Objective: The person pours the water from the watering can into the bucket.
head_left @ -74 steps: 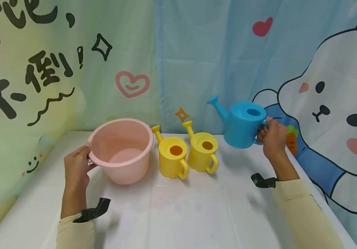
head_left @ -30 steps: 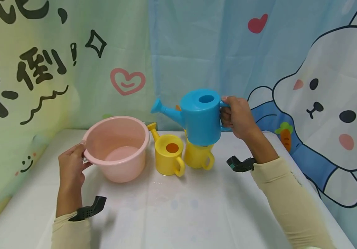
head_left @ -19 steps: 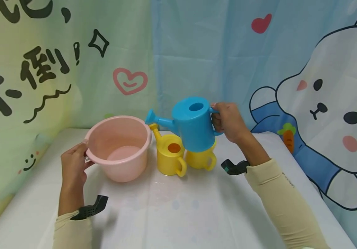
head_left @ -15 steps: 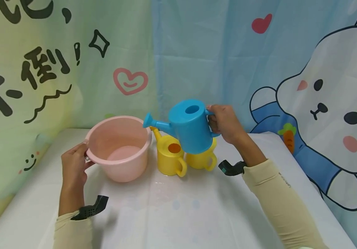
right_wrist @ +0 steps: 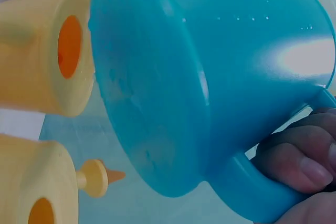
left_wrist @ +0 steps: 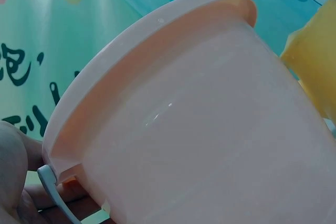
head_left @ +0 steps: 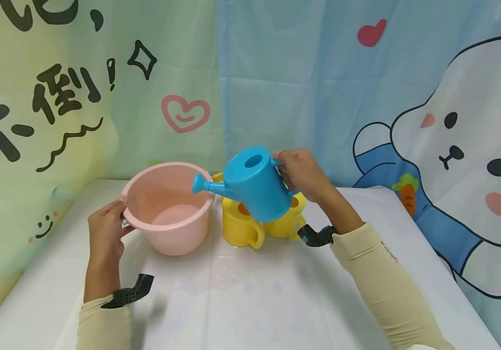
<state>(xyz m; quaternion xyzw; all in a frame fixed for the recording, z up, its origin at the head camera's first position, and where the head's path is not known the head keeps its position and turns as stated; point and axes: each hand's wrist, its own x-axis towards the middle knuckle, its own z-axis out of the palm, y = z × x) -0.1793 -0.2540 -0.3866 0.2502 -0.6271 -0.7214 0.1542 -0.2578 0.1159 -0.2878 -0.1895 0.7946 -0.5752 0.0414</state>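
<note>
My left hand (head_left: pixel 106 232) grips the left rim of a pink bucket (head_left: pixel 172 238), thumb at the edge and fingers under it. In the left wrist view the bucket's outer wall (left_wrist: pixel 210 114) fills most of the picture. My right hand (head_left: pixel 304 175) holds a blue watering can (head_left: pixel 259 187) by its handle, raised and tilted with the spout down to the left. The sprinkler head (head_left: pixel 199 183) overlaps the bucket's right rim in the head view. Water drops dot the can's side (right_wrist: pixel 247 30) in the right wrist view.
Two yellow watering cans stand behind and below the blue one: the left can (head_left: pixel 237 228) beside the bucket, the right can (head_left: pixel 283 227) partly covered. A white cloth (head_left: pixel 241 311) with wet spots covers the table. A printed curtain (head_left: pixel 272 73) hangs behind.
The blue watering can has moved left from the table's right side, over the yellow cans, and tipped toward the bucket. My left hand and the bucket have stayed in place.
</note>
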